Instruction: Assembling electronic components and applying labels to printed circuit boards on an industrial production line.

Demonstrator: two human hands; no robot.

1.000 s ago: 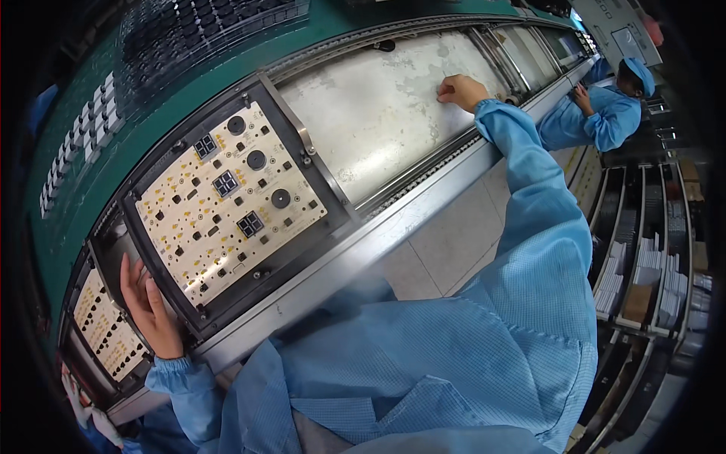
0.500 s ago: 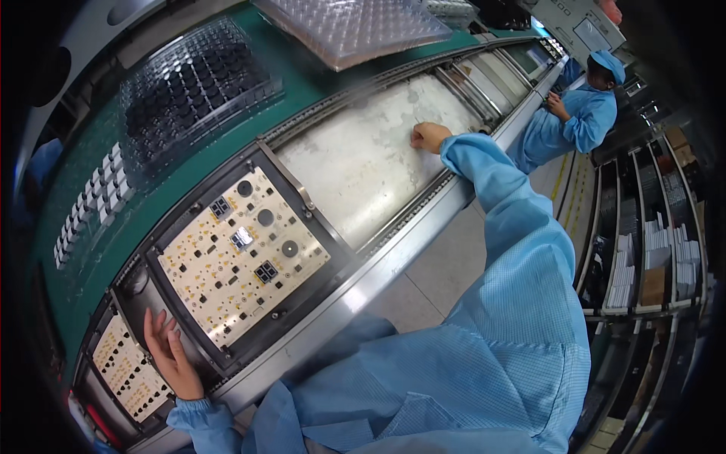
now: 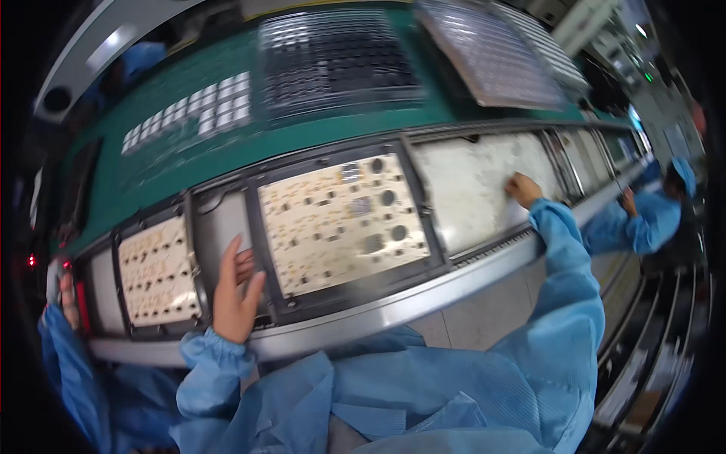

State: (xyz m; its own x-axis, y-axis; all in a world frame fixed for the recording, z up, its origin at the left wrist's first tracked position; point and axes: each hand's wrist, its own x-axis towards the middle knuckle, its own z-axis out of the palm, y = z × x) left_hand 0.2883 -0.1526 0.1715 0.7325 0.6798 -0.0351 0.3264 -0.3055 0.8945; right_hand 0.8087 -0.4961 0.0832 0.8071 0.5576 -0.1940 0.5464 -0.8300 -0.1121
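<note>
My left hand (image 3: 237, 291) is raised with fingers apart, holding nothing. It hovers over the gap between two black frames on the conveyor line, beside the left edge of the larger frame (image 3: 266, 261). A pale circuit board (image 3: 318, 227) with black round parts and small square parts sits in that frame. To its left, a second circuit board (image 3: 155, 284) lies in a smaller-looking frame. My right hand (image 3: 523, 190) reaches far right over the bare metal plate (image 3: 473, 181), fingers curled together; whatever they may hold is hidden.
Behind the conveyor, a green bench (image 3: 204, 64) bears white blocks (image 3: 227, 106), a clear tray of black parts (image 3: 340, 68) and a stack of clear trays (image 3: 491, 60). A co-worker's hand (image 3: 68, 299) is at far left; another person (image 3: 658, 216) stands at right. Metal rail (image 3: 363, 310) runs along the front.
My view has swung, so the conveyor lies flatter and the frames sit further right. A co-worker's arm has come in at left. Both hands keep about the same pose.
</note>
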